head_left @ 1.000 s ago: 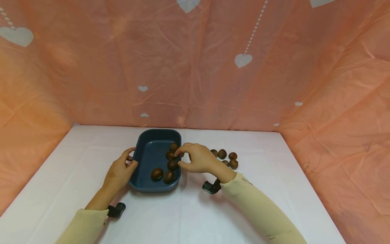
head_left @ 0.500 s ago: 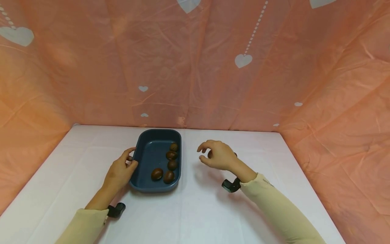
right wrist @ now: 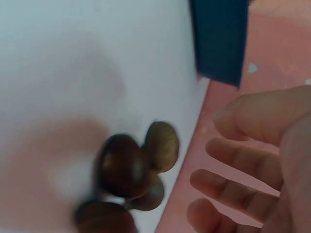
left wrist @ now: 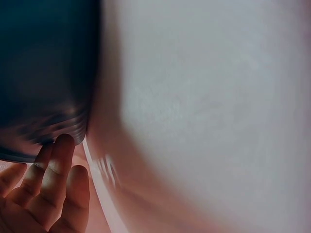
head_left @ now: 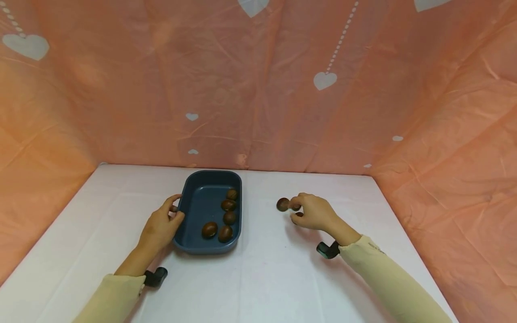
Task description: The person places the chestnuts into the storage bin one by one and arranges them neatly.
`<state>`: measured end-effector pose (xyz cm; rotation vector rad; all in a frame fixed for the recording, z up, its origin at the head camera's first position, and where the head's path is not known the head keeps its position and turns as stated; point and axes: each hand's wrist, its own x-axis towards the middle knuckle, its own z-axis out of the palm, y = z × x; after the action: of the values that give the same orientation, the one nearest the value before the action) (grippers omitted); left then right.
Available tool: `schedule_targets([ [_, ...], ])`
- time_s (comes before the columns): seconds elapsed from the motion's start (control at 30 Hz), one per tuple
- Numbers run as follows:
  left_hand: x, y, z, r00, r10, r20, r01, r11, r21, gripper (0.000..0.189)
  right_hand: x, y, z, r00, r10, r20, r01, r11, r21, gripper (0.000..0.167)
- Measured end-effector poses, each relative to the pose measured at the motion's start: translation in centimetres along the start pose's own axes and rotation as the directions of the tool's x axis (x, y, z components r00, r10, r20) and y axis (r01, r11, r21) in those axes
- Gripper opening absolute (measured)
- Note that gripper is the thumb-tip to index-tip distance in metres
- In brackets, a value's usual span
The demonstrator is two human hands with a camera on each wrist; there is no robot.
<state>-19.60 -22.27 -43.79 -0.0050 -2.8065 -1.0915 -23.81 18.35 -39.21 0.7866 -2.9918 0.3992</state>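
A dark blue rectangular dish [head_left: 197, 204] with rounded corners stands left of the middle. Several glossy brown chestnuts [head_left: 209, 230] lie in it, mostly along its right side. My left hand [head_left: 161, 224] rests against the dish's left side; in the left wrist view, nearly straight fingers [left wrist: 60, 158] touch the outer wall. Over the loose chestnuts [head_left: 282, 204] on the table hovers my right hand [head_left: 315, 213], which partly covers them. In the right wrist view its fingers [right wrist: 243, 155] are spread apart, with nothing between them, beside the cluster of chestnuts [right wrist: 124, 167].
A white-covered table [head_left: 258, 287] carries everything. Orange fabric [head_left: 258, 89] printed with pale hearts hangs behind it and along both sides. Each wrist wears a small black camera, such as the right camera [head_left: 328, 250].
My right hand has moved right, away from the dish's right rim, and down to the loose chestnuts. The left hand has stayed against the dish.
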Motion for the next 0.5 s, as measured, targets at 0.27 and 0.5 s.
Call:
schedule_targets([
  [0.27, -0.1, 0.1, 0.0, 1.0, 0.007, 0.0, -0.007, 1.0, 0.001, 0.049, -0.7, 1.5, 0.9, 0.999, 0.042, 0.0, -0.042, 0.998, -0.041, 0.021],
  [0.5, 0.0, 0.0, 0.0, 1.0, 0.016, -0.005, -0.016, 1.0, 0.004, 0.05, -0.8, 1.9, 1.5, 0.998, 0.057, 0.027, -0.055, 0.997, -0.057, 0.026],
])
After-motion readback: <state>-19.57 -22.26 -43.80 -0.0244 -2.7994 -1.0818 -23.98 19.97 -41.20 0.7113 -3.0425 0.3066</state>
